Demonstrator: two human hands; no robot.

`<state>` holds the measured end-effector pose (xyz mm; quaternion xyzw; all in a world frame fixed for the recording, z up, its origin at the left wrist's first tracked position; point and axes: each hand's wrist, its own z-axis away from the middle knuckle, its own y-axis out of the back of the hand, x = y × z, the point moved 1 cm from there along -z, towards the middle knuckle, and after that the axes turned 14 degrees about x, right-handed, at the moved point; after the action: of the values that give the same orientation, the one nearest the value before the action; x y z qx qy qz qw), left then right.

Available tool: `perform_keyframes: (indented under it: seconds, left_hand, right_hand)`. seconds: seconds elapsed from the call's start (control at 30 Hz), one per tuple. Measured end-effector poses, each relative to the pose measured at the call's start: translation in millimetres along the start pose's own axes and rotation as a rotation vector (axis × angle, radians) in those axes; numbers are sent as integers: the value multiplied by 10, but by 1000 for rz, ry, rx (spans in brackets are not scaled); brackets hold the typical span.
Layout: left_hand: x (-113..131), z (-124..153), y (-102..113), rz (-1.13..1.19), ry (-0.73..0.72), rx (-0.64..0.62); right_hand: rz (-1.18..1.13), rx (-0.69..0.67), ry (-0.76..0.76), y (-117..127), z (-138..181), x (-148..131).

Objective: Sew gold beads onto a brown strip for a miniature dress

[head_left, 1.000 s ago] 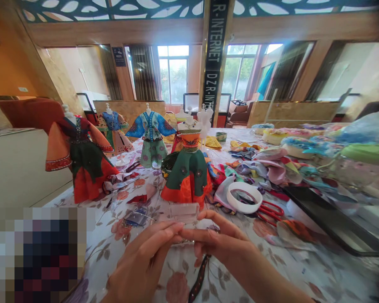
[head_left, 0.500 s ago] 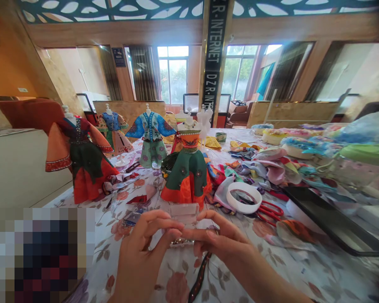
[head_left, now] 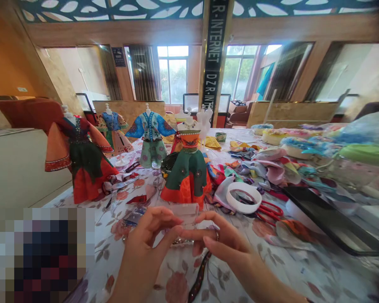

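Both of my hands meet over a small clear plastic box (head_left: pixel 189 210) whose lid stands raised. Shiny small bits show inside it, partly covered by my fingers. My left hand (head_left: pixel 145 248) has its thumb and forefinger brought together at the box's left side; whatever lies between them is too small to make out. The fingers of my right hand (head_left: pixel 230 244) are apart, one stretched across the box to the left fingertips, and a ring shows on it. Just behind stands a dress form in an orange top and green-and-red skirt (head_left: pixel 186 168). Beneath my right hand lies a dark beaded strip (head_left: pixel 199 275).
More dressed forms, including a red-and-green gown (head_left: pixel 88 160) and a blue jacket (head_left: pixel 149 128), stand at the left and back. To the right are a white ring (head_left: pixel 255 204), red-handled scissors (head_left: pixel 273 210), a black tablet-like slab (head_left: pixel 331 219) and heaped fabric scraps (head_left: pixel 265 164).
My right thumb has slid down off the finger beside it, uncovering the ring. My left fingers have shifted slightly over the box.
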<state>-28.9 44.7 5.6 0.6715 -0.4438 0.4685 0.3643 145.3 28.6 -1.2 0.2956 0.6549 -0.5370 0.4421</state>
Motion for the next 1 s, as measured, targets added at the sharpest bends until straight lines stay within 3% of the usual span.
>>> perform_keyframes:
  seconds: [0.27, 0.57, 1.0]
  left_hand:
    - [65, -14, 20, -119, -53, -148]
    - [76, -67, 53, -314, -228, -175]
    - [66, 9, 14, -392, -714, -83]
  right_hand:
    - [42, 35, 18, -18, 2, -34]
    - [48, 62, 13, -3, -19, -23]
    - [227, 112, 30, -28, 24, -40]
